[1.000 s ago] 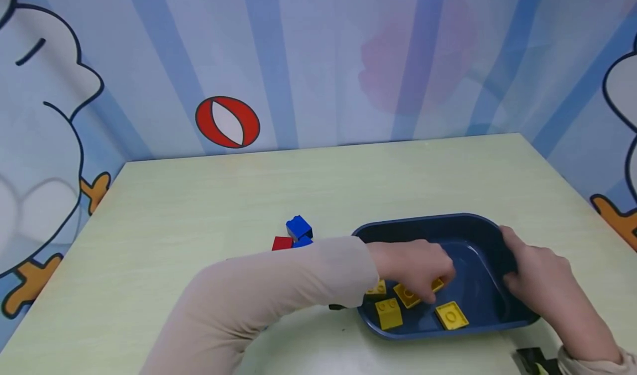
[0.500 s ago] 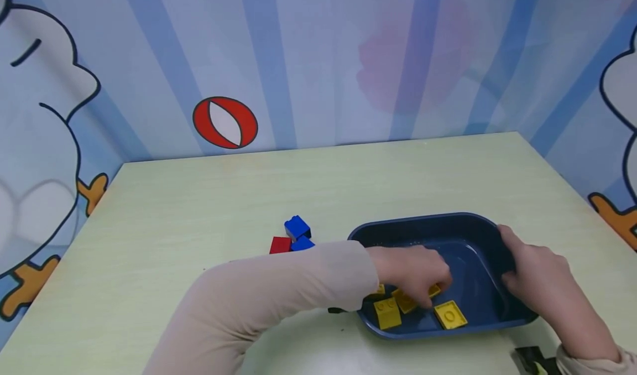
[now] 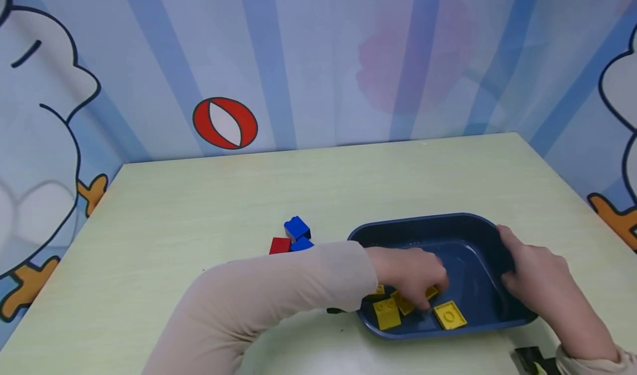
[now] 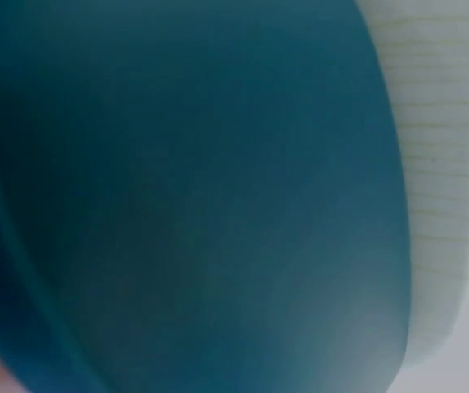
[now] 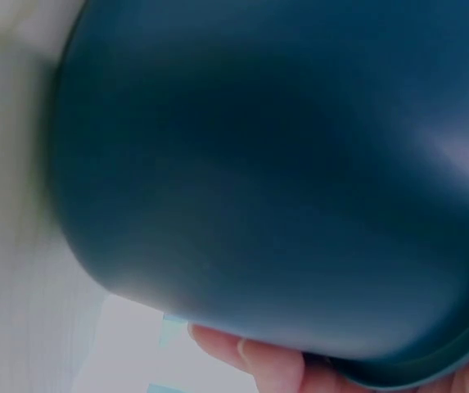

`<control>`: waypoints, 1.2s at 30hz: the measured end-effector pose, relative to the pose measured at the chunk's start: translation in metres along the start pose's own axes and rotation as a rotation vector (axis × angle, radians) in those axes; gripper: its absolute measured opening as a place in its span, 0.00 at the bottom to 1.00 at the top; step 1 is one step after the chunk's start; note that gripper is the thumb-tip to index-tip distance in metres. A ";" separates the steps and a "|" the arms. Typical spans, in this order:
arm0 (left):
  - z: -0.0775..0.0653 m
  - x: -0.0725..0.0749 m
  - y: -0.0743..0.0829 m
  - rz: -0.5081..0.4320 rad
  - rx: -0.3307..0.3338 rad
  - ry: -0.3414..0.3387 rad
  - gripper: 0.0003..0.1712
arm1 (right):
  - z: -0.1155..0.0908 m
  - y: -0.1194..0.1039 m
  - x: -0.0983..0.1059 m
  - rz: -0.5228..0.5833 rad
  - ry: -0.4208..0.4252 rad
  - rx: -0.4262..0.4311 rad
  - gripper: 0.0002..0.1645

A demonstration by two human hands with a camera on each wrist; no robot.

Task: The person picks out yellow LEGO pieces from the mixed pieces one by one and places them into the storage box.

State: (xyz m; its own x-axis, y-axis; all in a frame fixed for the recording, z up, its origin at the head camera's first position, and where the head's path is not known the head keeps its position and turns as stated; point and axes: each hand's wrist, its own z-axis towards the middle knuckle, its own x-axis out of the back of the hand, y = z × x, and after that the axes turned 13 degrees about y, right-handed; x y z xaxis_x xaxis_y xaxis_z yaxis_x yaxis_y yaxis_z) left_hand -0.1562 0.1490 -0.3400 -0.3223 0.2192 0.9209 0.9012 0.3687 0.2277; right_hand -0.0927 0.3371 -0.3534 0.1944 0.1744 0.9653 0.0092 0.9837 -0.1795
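Note:
A dark blue tray (image 3: 480, 264) sits on the table, holding several yellow toy bricks. In the head view my left hand (image 3: 415, 272) reaches over its left side, finger and thumb pinching a yellow brick (image 3: 431, 292); part of that brick is hidden under the fingers. Close by are a two-stud yellow brick (image 3: 387, 313) and a flat yellow brick (image 3: 450, 315) lying with its hollow side up. My right hand (image 3: 539, 278) grips the tray's right end, thumb inside the rim. The right wrist view shows its fingers (image 5: 275, 364) along the tray's outer wall.
Left of the tray, partly behind the left sleeve (image 3: 298, 286), lie blue bricks (image 3: 297, 228) and a red brick (image 3: 280, 245). A dark object (image 3: 532, 358) lies by the right cuff. Printed blue walls (image 3: 318, 60) enclose the table (image 3: 199, 198).
My left hand has shifted slightly left and down within the tray, the pinched yellow brick moving with it. My right hand keeps its grip on the tray.

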 end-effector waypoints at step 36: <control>-0.056 0.027 -0.014 0.113 -0.034 0.124 0.23 | 0.000 0.002 -0.007 0.004 0.017 0.008 0.44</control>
State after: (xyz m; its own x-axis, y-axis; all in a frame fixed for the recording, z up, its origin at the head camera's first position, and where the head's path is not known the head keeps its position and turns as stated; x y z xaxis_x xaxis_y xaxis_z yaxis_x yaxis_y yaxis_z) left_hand -0.1610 0.0990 -0.3009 -0.1818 0.1436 0.9728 0.9396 0.3172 0.1288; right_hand -0.0938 0.3381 -0.3609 0.2106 0.1775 0.9613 0.0010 0.9833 -0.1818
